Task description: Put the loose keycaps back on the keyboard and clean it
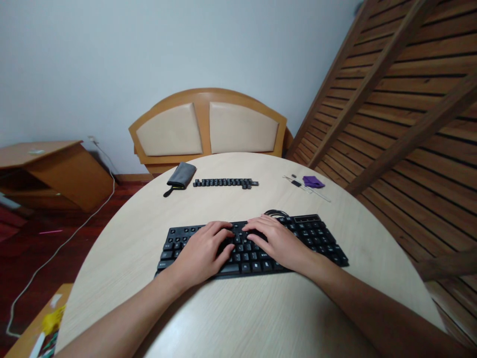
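A black keyboard [316, 241] lies across the table in front of me, its cable coiled behind the far edge. My left hand [204, 248] rests over its left and middle keys, thumb and fingers apart. Over the middle-right keys is my right hand [274, 241], with its fingers stretched toward the upper rows and the thumb held away from them. Between the two hands some upper key places look bare, though they are partly hidden. Both sets of fingertips are at the keys, and I see nothing held. Beyond the keyboard, loose black keycaps [223, 182] stand in a row.
A dark grey pouch [182, 175] with a strap lies at the far left of the round table [238, 308]. At the far right are a purple cloth [313, 182], a small black piece [296, 183] and thin rods. A slatted wooden panel [402, 109] leans on the right.
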`<state>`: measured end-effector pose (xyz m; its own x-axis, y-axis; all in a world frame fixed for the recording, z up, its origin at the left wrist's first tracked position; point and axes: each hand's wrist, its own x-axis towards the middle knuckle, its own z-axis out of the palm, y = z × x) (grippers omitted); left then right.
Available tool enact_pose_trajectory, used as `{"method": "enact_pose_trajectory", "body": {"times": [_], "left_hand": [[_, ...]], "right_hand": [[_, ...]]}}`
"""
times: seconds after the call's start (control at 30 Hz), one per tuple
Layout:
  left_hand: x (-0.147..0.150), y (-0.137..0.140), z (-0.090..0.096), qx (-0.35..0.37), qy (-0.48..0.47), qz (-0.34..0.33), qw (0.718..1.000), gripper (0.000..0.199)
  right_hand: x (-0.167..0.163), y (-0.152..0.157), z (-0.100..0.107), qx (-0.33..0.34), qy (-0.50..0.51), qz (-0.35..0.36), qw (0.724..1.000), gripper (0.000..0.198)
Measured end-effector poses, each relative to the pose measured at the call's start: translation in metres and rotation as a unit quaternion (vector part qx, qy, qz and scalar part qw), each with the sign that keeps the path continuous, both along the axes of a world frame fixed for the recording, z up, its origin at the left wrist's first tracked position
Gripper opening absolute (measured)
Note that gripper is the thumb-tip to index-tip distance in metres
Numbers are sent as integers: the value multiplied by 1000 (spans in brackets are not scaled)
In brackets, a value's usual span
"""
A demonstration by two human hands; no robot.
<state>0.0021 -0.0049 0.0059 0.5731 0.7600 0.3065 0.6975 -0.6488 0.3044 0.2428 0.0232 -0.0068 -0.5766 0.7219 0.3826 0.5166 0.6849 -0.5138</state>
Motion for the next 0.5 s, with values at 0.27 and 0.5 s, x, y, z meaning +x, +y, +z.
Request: {"method": "enact_pose_trajectory", "body": {"times": [0.27,0.5], "left_hand": [[0,-1,2,11,9,-14,1000,23],[0,-1,1,25,8,-19,999,25]], "right_hand": [[0,-1,4,-22,20,-7,1000,20],[0,-1,3,-14,6,-16,1000,20]]}}
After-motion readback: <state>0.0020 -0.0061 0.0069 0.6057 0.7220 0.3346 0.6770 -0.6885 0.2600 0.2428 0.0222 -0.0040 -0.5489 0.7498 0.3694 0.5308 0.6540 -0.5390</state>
